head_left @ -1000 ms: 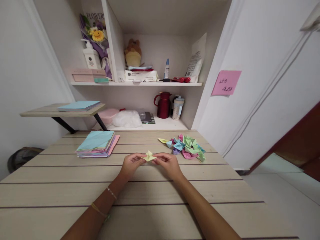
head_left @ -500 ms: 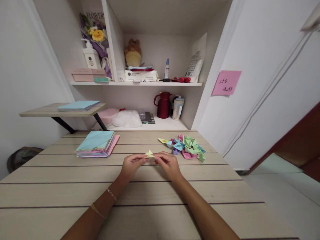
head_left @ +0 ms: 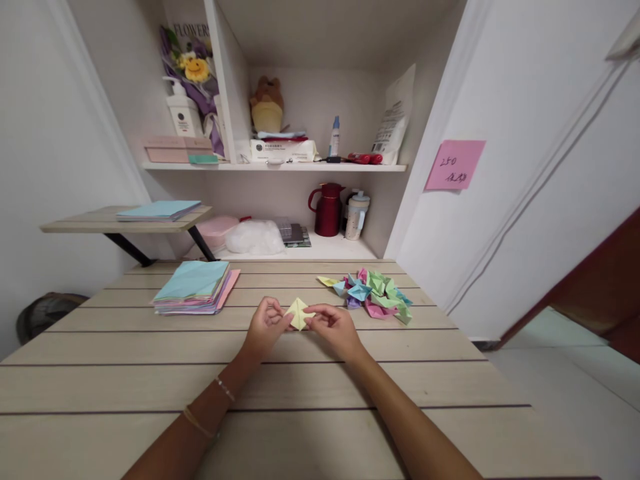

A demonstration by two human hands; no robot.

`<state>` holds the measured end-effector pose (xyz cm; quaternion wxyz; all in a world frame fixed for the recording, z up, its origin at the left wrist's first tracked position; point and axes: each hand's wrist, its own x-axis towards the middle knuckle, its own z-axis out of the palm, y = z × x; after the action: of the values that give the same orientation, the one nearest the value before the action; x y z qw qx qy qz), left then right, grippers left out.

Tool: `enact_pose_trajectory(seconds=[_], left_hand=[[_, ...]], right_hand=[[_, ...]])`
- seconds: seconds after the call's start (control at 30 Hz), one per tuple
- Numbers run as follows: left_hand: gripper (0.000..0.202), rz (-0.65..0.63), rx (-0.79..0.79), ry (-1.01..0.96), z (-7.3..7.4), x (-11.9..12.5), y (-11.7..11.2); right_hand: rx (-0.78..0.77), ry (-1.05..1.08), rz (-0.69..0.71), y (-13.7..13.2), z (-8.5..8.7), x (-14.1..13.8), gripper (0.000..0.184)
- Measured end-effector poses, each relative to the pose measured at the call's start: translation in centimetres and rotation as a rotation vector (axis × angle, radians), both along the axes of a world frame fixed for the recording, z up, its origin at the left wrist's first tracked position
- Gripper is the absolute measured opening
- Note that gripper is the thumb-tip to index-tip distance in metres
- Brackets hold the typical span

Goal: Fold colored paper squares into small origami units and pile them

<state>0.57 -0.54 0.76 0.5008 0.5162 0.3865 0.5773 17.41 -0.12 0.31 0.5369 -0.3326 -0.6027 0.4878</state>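
A small piece of pale yellow folded paper [head_left: 299,314], diamond-shaped with a crease down its middle, is held just above the wooden table. My left hand [head_left: 266,328] pinches its left corner between thumb and fingers. On the other side, my right hand [head_left: 336,328] grips the right corner, thumb in front. Beyond my right hand lies a heap of folded paper boats [head_left: 379,289] in green, blue, pink, purple and yellow. To the left of my hands is a stack of coloured paper sheets [head_left: 193,283], light blue on top.
A small raised shelf [head_left: 83,223] on black legs stands at the table's back left, bearing more blue paper [head_left: 159,211]. Behind the table, a white cabinet holds a red jug [head_left: 328,212], a tumbler [head_left: 356,217] and a plastic bag [head_left: 255,238]. A pink note [head_left: 456,165] sticks to the right wall.
The yellow paper has gone from a low pointed shape to a flat diamond facing me. My left fingers have curled in more; both hands stay at about the same place.
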Motion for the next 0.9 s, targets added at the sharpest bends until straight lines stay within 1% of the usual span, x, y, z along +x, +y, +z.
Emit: enact_pose_trajectory(seconds=[0.13,0.2,0.27,0.33,0.43,0.57,0.77,0.9], left_hand=[[0.039,0.006,-0.079,0.008,0.48,-0.36,0.27],[0.042,-0.002,-0.097,0.022,0.56,-0.50,0.38],[0.042,-0.009,-0.108,0.022,0.53,-0.48,0.41],[0.042,-0.009,-0.115,0.027,0.48,-0.33,0.35],[0.041,-0.010,-0.124,0.042,0.45,-0.03,0.17],[0.037,-0.001,-0.112,0.053,0.39,0.22,-0.02],[0.034,-0.004,-0.115,0.070,0.11,0.34,-0.05],[0.032,-0.035,-0.118,0.082,-0.06,0.35,-0.11]], right_hand=[[0.011,-0.054,0.057,-0.01,-0.18,-0.05,0.024],[0.022,-0.069,0.050,-0.03,-0.18,-0.13,0.028],[0.049,-0.119,0.003,-0.03,-0.15,-0.15,0.030],[0.090,-0.176,-0.057,0.00,-0.13,-0.11,0.026],[0.117,-0.204,-0.130,0.07,-0.19,-0.02,0.022],[0.076,-0.219,-0.169,0.14,-0.28,-0.04,0.022],[-0.004,-0.176,-0.130,0.17,-0.27,-0.07,0.023],[-0.036,-0.122,-0.116,0.21,-0.45,-0.14,0.023]])
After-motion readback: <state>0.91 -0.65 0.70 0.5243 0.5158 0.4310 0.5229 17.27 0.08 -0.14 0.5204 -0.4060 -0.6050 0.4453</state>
